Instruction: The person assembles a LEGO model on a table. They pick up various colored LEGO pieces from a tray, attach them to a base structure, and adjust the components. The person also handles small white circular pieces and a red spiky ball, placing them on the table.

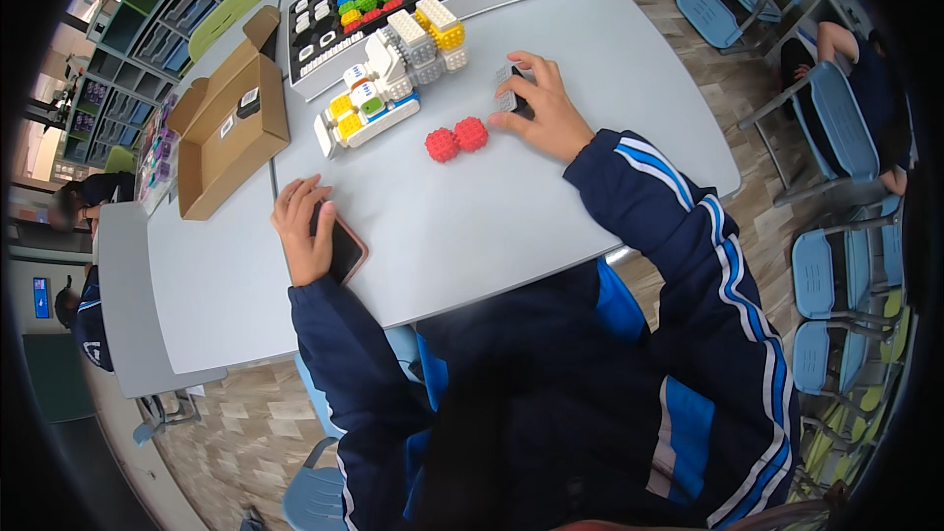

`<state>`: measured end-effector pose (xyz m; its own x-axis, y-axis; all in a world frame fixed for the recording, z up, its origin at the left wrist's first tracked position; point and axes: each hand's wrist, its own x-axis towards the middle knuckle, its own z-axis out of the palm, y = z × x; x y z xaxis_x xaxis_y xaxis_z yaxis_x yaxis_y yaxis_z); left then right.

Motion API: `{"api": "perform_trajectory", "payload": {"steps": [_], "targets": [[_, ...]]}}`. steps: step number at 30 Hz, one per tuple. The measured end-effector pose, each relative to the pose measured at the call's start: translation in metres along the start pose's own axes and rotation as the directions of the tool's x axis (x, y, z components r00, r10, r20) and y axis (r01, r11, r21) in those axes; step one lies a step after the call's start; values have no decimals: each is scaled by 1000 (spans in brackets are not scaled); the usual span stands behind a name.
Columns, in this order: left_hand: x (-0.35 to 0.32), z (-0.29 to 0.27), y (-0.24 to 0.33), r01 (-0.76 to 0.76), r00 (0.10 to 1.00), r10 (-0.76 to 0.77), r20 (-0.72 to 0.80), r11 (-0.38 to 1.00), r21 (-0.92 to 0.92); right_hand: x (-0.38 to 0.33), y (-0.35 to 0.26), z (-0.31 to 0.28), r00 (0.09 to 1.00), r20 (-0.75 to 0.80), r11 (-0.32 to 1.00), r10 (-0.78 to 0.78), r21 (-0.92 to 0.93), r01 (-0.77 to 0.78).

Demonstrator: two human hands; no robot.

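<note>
Here right hand [544, 110] has fingers [524, 63] clamped on a grey block [507, 88]; left hand [304, 228] lies flat, fingers together, on phone [346, 248].

I sit at a grey table [511, 226] on a wood-patterned floor [246, 423]. Blue chairs [836, 275] stand to my right, and shelves with storage bins [177, 0] line the far left wall.
</note>
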<state>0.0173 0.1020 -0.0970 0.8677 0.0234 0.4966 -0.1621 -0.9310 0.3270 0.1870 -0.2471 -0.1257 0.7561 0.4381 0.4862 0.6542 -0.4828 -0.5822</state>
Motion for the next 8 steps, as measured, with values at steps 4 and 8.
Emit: {"api": "perform_trajectory", "payload": {"steps": [4,8], "targets": [[-8,-3,-32,82,991,-93,91,990,115,1,0,0,1000,10,999,19,45,-19],[-10,3,-37,87,985,-107,138,986,141,-1,1,-2,999,31,997,26,67,-28]]}}
